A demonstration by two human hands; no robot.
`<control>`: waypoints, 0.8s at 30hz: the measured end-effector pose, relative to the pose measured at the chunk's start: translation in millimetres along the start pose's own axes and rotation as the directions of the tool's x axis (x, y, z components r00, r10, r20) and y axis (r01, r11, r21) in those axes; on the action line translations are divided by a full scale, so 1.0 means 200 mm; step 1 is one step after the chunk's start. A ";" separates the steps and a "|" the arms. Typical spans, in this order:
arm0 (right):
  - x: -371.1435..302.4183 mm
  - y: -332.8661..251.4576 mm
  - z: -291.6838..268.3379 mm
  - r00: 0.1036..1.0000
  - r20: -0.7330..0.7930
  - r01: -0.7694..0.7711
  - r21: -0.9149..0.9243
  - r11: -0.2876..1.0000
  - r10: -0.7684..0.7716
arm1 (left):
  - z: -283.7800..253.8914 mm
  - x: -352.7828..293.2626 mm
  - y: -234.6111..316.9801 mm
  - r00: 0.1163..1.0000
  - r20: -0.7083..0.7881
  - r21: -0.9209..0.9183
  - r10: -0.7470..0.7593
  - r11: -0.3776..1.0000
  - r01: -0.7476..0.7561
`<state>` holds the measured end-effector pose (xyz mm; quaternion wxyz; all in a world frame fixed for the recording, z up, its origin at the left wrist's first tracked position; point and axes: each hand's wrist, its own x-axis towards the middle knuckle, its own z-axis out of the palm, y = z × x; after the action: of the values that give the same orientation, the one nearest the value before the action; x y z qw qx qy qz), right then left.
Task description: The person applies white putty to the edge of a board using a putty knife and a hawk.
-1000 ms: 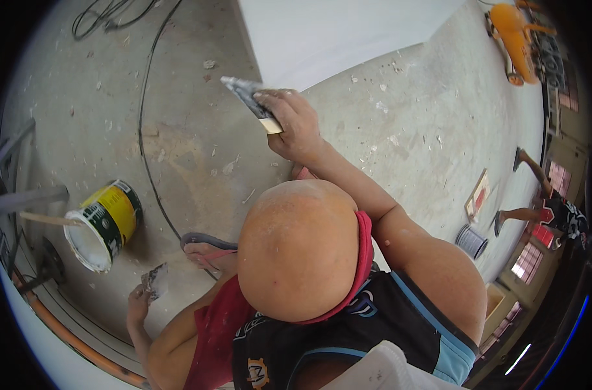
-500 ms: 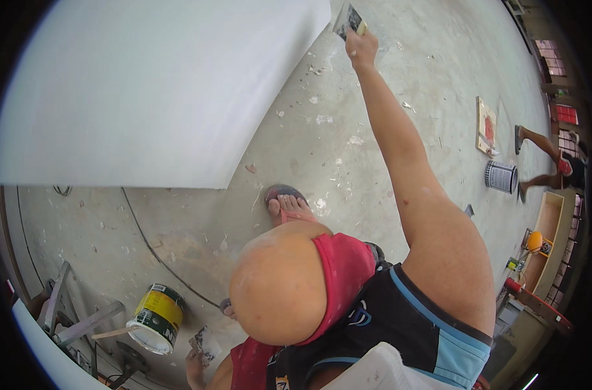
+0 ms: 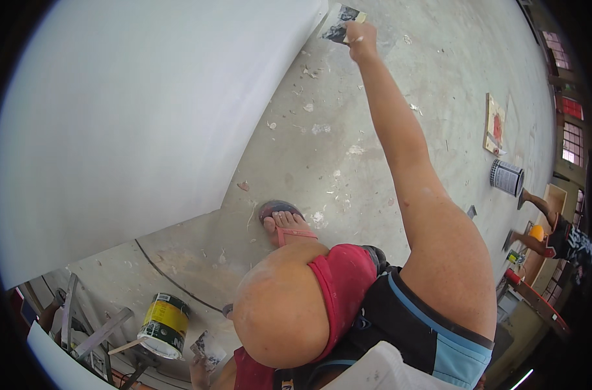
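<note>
My right arm stretches far forward, and my right hand (image 3: 363, 40) is closed round the handle of a putty knife (image 3: 335, 26). Grey-white filler smears its wide blade. The blade lies at the far right edge of a large white panel (image 3: 146, 117); whether it touches the panel I cannot tell. Low at the left, beside my bent knee, my left hand (image 3: 200, 372) is partly hidden and grips a second putty knife (image 3: 209, 348), its blade also smeared with filler. A black and yellow paint can (image 3: 166, 317) stands near it, with a wooden stick (image 3: 127, 346) at its rim.
A dark cable (image 3: 169, 278) runs across the floor toward my foot. Metal stand legs (image 3: 104, 333) are at lower left. On the right are a board with a red patch (image 3: 495, 123), a grey can (image 3: 506, 177) and another person (image 3: 555, 234). Flakes litter the concrete floor (image 3: 348, 162).
My right hand has swung the putty knife left, toward the panel's edge, and its blade has turned. The panel's near edge appears lower and tilted. The other person has moved nearer the grey can.
</note>
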<state>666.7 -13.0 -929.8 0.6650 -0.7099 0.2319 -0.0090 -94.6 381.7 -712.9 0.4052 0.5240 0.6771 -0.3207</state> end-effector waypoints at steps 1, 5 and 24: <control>0.05 0.01 0.01 1.000 -0.001 -0.002 -0.003 1.000 0.002 | -0.01 0.01 -0.01 1.000 -0.005 -0.007 -0.021 1.000 0.021; 0.14 -0.09 0.18 0.974 -0.048 -0.202 0.235 0.951 0.219 | -0.06 0.04 -0.03 0.993 -0.045 -0.051 -0.107 0.993 0.105; 0.01 -0.03 0.15 0.847 0.296 0.471 -0.032 0.882 -0.442 | -0.07 0.09 -0.08 0.992 0.023 -0.102 -0.128 0.986 0.129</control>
<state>680.2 15.5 -927.4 0.6322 -0.7718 -0.0399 -0.0544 -115.2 397.7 -722.8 0.4156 0.4551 0.7218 -0.3150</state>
